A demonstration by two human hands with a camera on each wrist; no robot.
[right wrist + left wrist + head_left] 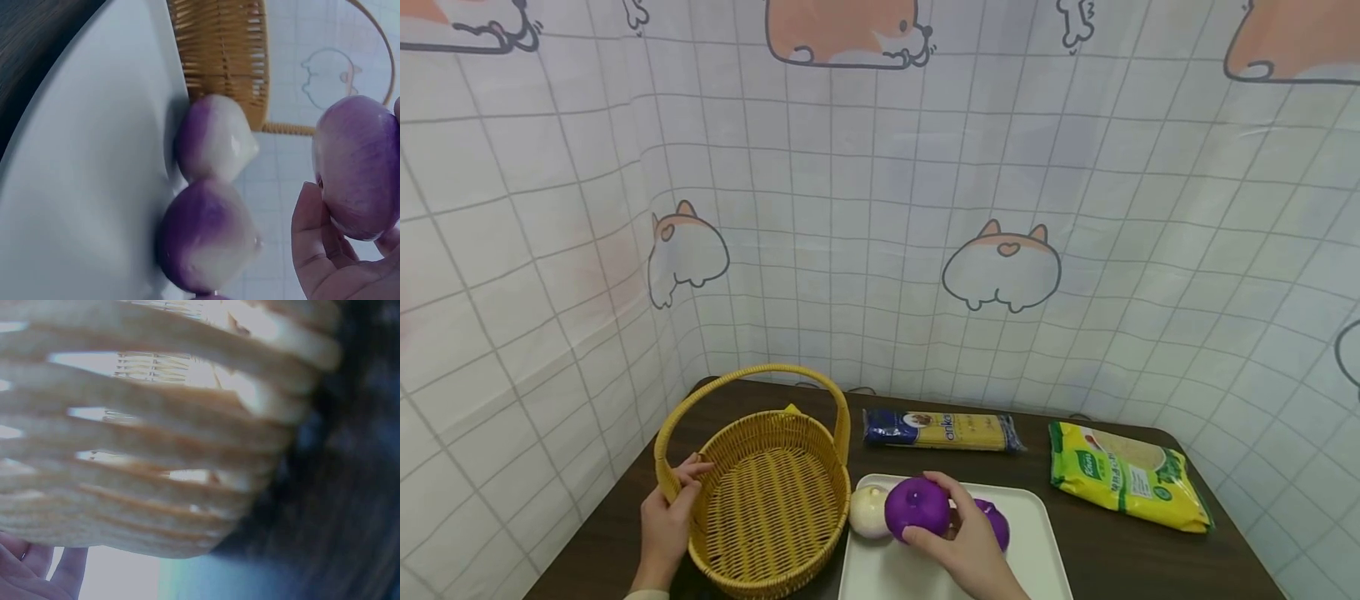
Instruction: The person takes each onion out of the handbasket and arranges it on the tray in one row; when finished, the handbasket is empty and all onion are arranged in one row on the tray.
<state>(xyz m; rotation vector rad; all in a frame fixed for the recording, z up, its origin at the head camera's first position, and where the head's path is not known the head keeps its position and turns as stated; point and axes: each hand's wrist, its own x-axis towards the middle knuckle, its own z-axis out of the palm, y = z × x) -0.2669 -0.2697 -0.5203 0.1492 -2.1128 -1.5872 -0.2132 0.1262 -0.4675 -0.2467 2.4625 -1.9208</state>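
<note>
My right hand (964, 542) holds a purple onion (916, 507) over the white tray (895, 575), thumb on its near side and fingers round the far side. In the right wrist view the held onion (359, 165) hangs apart from two onions resting on the tray, one (209, 137) nearer the basket, the other (206, 237) beside it. The head view shows a pale onion (868, 512) at the tray's left and a purple one (996, 523) partly behind my hand. My left hand (672, 508) grips the wicker basket (767, 575) at the left foot of its handle, fingertips over the rim.
Behind the tray lies a pack of spaghetti (943, 430). A yellow bag (1127, 477) lies at the right of the dark table (1210, 567). The basket's tall handle (767, 369) arches over its opening. A small yellow thing (792, 409) peeks from behind the basket.
</note>
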